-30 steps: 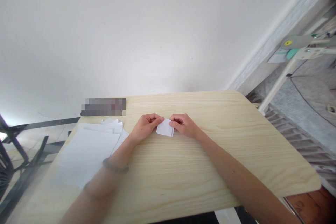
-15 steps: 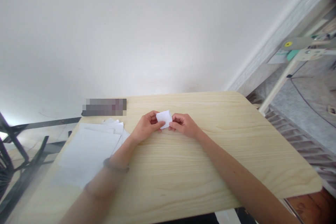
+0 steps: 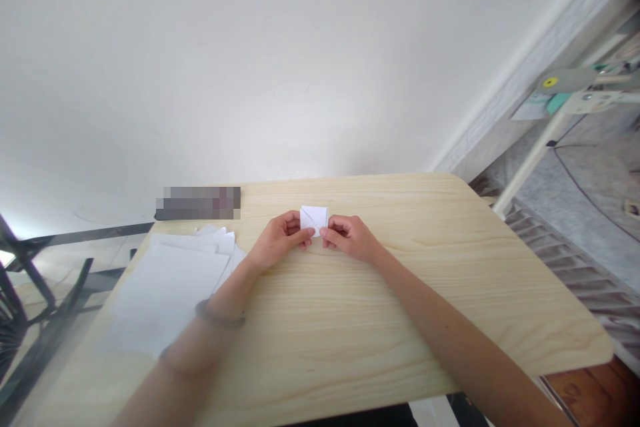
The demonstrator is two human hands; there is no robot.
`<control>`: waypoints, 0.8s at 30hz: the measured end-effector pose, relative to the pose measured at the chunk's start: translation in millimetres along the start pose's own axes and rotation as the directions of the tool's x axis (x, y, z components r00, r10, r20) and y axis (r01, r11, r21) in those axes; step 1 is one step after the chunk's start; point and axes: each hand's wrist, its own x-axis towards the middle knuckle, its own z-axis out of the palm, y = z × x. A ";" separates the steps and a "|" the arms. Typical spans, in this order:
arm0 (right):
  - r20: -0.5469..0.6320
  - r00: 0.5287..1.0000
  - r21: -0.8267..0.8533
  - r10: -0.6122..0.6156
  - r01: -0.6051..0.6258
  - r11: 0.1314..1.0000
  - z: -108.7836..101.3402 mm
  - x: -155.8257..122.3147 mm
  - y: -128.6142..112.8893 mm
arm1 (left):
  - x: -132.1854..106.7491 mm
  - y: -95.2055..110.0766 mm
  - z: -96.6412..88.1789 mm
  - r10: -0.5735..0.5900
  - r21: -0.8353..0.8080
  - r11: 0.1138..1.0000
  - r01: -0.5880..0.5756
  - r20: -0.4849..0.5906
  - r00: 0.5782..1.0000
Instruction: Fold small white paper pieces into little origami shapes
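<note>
A small folded white paper square [image 3: 314,217] with a diagonal crease stands upright over the light wooden table [image 3: 380,320]. My left hand [image 3: 278,240] pinches its lower left edge with thumb and fingers closed. On the other side, my right hand [image 3: 350,237] pinches the lower right edge, fingers curled. Both hands rest near the far middle of the table, almost touching each other. A dark bracelet [image 3: 220,317] sits on my left wrist.
A stack of white paper sheets [image 3: 170,283] lies on the table's left side. A dark flat object [image 3: 197,203] sits at the far left edge. Dark metal chair frames [image 3: 30,293] stand left of the table; a white pole stand [image 3: 535,153] rises at right.
The folded paper has been turned up from lying flat between my hands to standing upright, showing its creased face. Both hands shifted slightly toward the far edge.
</note>
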 end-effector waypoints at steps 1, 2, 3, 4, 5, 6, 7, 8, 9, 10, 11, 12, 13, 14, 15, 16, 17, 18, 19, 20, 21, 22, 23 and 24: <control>-0.001 1.000 -0.005 -0.005 0.005 1.000 0.4 -0.1 0.0 | 0.0 0.2 -0.7 0.003 0.023 1.000 -0.003 -0.002 1.000; -0.003 1.000 -0.004 -0.010 0.010 1.000 0.8 -0.1 0.1 | 0.0 0.3 -1.3 0.008 0.049 0.999 -0.008 -0.004 1.000; -0.010 1.000 0.000 -0.013 0.013 1.000 1.2 0.0 0.3 | 0.0 0.3 -2.0 0.016 0.074 0.997 -0.015 -0.007 1.000; -0.020 1.000 0.005 -0.015 0.015 1.000 1.6 0.0 0.7 | 0.0 0.3 -2.5 0.025 0.098 0.995 -0.024 -0.008 1.000; -0.029 0.999 0.007 -0.015 0.015 1.000 1.9 0.1 1.2 | -0.1 0.2 -2.8 0.033 0.119 0.992 -0.032 -0.009 0.999; -0.036 0.999 0.006 -0.013 0.013 1.000 2.1 0.2 1.8 | -0.2 0.0 -3.0 0.038 0.136 0.990 -0.036 -0.010 0.999; -0.038 0.999 0.001 -0.011 0.011 1.000 2.3 0.3 2.3 | -0.3 -0.2 -3.1 0.040 0.148 0.988 -0.038 -0.011 0.999; -0.038 0.999 -0.004 -0.009 0.009 1.000 2.4 0.5 2.8 | -0.4 -0.5 -3.1 0.037 0.157 0.987 -0.034 -0.015 0.999; -0.037 0.999 -0.009 -0.008 0.008 1.000 2.5 0.6 3.3 | -0.5 -0.7 -3.0 0.031 0.162 0.986 -0.027 -0.021 0.999; -0.036 0.999 -0.010 -0.008 0.008 1.000 2.6 0.7 3.6 | -0.7 -0.8 -2.9 0.024 0.165 0.986 -0.019 -0.029 0.999; -0.036 0.999 -0.006 -0.007 0.007 1.000 2.6 0.8 3.8 | -0.8 -0.8 -2.8 0.020 0.166 0.986 -0.014 -0.034 0.999; -0.035 0.999 0.004 -0.002 0.002 1.000 2.5 0.9 3.8 | -0.8 -0.8 -2.7 0.018 0.168 0.986 -0.012 -0.034 0.999; -0.036 0.999 0.021 0.006 -0.005 1.000 2.4 1.0 3.7 | -0.9 -0.6 -2.5 0.019 0.173 0.985 -0.013 -0.032 0.999; -0.041 0.999 0.041 0.013 -0.011 0.999 2.2 1.1 3.4 | -1.0 -0.5 -2.3 0.023 0.181 0.983 -0.018 -0.029 0.999; -0.051 0.999 0.060 0.019 -0.016 0.998 2.0 1.3 3.1 | -1.0 -0.5 -2.1 0.029 0.192 0.981 -0.023 -0.026 0.999; -0.064 0.998 0.075 0.022 -0.017 0.997 1.7 1.5 2.8 | -1.1 -0.5 -1.8 0.034 0.204 0.979 -0.028 -0.027 0.999; -0.079 0.997 0.081 0.021 -0.014 0.997 1.5 1.7 2.5 | -1.2 -0.6 -1.4 0.038 0.216 0.976 -0.031 -0.031 0.999; -0.097 0.995 0.081 0.019 -0.011 0.997 1.2 1.9 2.3 | -1.4 -0.8 -1.1 0.041 0.226 0.974 -0.032 -0.037 0.998; -0.111 0.994 0.076 0.019 -0.010 0.997 1.0 2.1 2.2 | -1.5 -1.0 -0.7 0.041 0.235 0.972 -0.030 -0.044 0.998; -0.121 0.992 0.071 0.023 -0.015 0.997 0.9 2.3 2.2 | -1.8 -1.2 -0.4 0.038 0.243 0.970 -0.025 -0.049 0.998; -0.126 0.992 0.068 0.031 -0.023 0.997 0.8 2.4 2.3 | -2.0 -1.3 -0.2 0.035 0.249 0.968 -0.020 -0.054 0.998; -0.128 0.991 0.064 0.039 -0.031 0.997 0.7 2.5 2.4 | -2.3 -1.3 0.1 0.033 0.254 0.967 -0.017 -0.059 0.998; -0.128 0.991 0.058 0.044 -0.037 0.998 0.6 2.6 2.5 | -2.7 -1.1 0.3 0.034 0.258 0.966 -0.016 -0.064 0.997; -0.125 0.991 0.051 0.046 -0.040 0.998 0.5 2.6 2.6 | -3.1 -0.8 0.5 0.037 0.259 0.966 -0.018 -0.070 0.997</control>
